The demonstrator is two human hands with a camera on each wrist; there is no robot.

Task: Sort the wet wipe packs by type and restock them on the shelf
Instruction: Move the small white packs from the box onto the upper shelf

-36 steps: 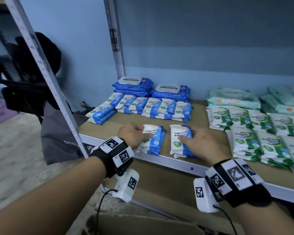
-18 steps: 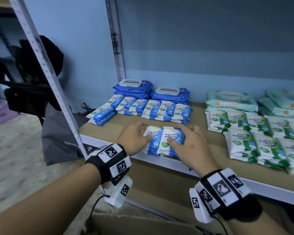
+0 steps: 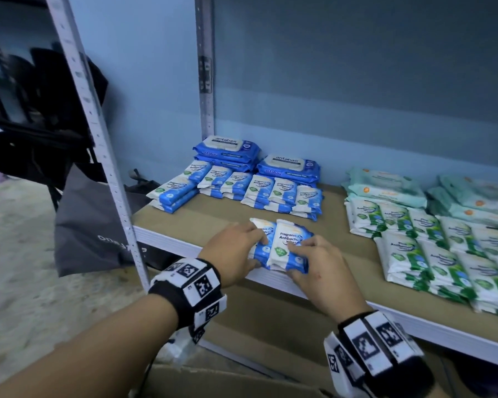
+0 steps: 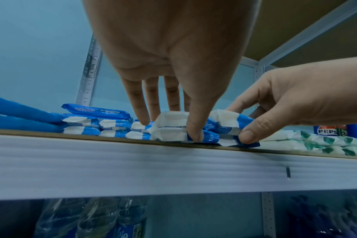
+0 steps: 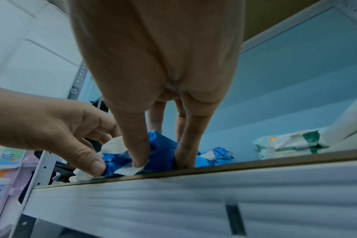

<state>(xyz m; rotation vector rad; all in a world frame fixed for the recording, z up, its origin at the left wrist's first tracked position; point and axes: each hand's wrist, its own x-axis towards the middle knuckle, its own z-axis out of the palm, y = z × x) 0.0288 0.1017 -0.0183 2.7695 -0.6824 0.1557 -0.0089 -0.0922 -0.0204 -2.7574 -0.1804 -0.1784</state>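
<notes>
I read "antabax" on the large blue packs (image 3: 227,145) stacked at the back of the shelf, upper centre of my head view, and again on a pack's side edge (image 4: 96,111) at left in the left wrist view. The small blue-and-white pack (image 3: 288,245) at centre reads "Fragrance F…" and "Antibacter…". "PEPSI" shows on a blue can (image 4: 329,131) at the right edge. The grey bag's (image 3: 98,225) lettering is illegible.

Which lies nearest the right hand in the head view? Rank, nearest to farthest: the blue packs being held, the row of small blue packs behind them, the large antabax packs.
1. Blue packs being held: gripped by the right hand at the shelf's front edge.
2. Row of small blue packs: behind, mid-shelf.
3. Large antabax packs: farthest, against the back wall.
</notes>
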